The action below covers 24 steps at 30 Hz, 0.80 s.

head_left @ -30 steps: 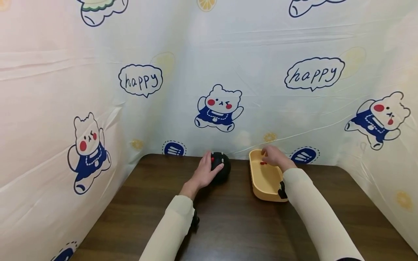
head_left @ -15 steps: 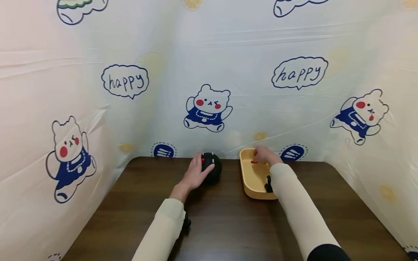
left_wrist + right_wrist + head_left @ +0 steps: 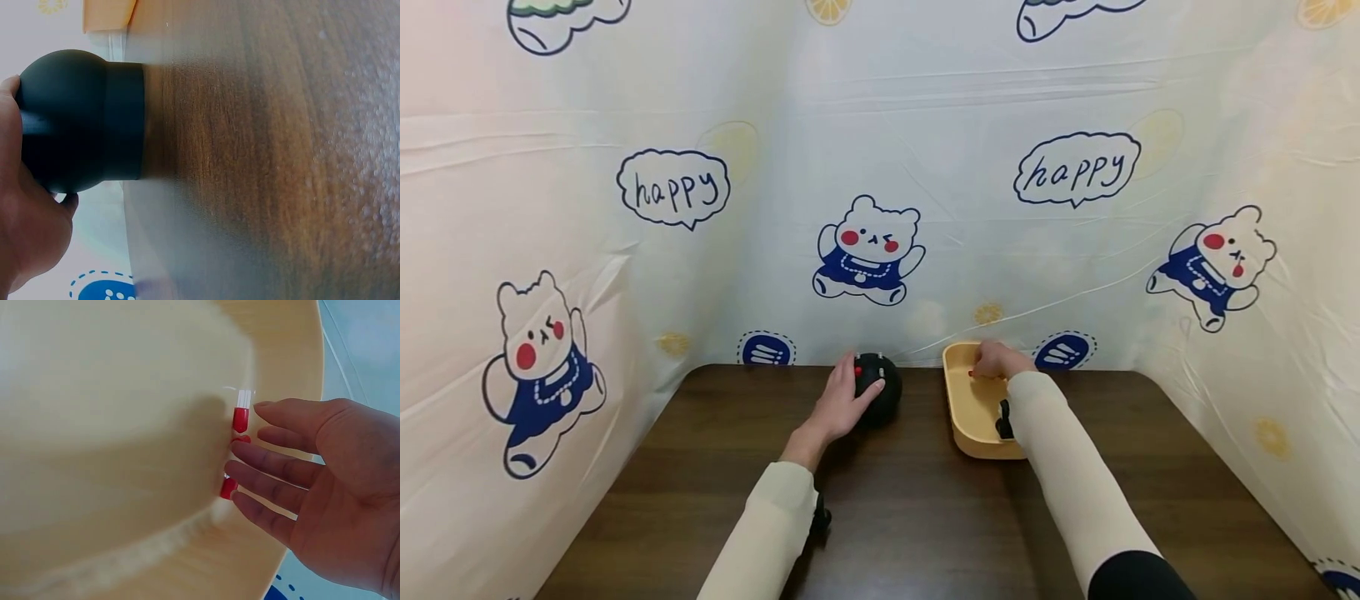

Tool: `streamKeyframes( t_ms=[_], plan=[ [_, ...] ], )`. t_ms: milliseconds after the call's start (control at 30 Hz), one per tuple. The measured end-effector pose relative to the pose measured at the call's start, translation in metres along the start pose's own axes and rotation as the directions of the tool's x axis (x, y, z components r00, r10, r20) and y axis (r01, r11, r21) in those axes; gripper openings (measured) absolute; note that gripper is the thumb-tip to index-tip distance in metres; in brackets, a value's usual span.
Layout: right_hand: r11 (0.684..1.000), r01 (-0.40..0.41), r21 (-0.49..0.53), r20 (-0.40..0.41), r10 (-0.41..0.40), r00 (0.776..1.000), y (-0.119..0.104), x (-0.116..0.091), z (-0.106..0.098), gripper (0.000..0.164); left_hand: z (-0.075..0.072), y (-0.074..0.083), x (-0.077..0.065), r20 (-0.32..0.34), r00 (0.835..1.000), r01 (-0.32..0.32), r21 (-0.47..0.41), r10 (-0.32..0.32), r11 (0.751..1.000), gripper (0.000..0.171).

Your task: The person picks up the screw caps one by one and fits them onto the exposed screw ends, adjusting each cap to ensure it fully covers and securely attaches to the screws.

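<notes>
Cupping the side of a smooth black ball on a short cylindrical base (image 3: pixel 69 119), the left grip (image 3: pixel 835 404) is set near the far edge of the table (image 3: pixel 910 517). Towards the far right corner, small glossy red-and-clear capsules (image 3: pixel 241 420) are lined against the end wall of a rounded yellow tray (image 3: pixel 125 381). The right grip (image 3: pixel 334 481) is loosely spread over them; contact cannot be confirmed. Because they are bunched, two might be caught together, or one rolled away; by uneven pressure, the ball could be tipped.

L grip (image 3: pixel 835 408) cupped; R grip (image 3: pixel 344 487) fwd, ext'd.
</notes>
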State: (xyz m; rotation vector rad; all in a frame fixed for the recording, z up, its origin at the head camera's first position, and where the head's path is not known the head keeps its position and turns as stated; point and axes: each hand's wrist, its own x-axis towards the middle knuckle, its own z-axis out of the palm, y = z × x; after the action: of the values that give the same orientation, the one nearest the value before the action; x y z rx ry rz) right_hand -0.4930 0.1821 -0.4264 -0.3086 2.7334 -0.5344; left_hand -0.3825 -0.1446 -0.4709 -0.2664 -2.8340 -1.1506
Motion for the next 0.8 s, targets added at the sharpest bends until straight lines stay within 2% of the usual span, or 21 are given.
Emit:
streamKeyframes(
  t_ms=[367,800],
  plan=[
    [0.998,-0.052,-0.03,0.02,0.053,0.998,0.0019,0.0045,0.0041,0.017,0.0,0.0006,-0.0007,0.001,1.0,0.004,-0.005,-0.004,1.0,0.099],
    [0.999,0.005,-0.035,0.014,-0.004,1.0,0.0001,0.0023,0.0064,0.015,-0.001,0.0016,-0.0019,-0.001,1.0,0.012,0.003,-0.012,1.0,0.099]
  ],
)
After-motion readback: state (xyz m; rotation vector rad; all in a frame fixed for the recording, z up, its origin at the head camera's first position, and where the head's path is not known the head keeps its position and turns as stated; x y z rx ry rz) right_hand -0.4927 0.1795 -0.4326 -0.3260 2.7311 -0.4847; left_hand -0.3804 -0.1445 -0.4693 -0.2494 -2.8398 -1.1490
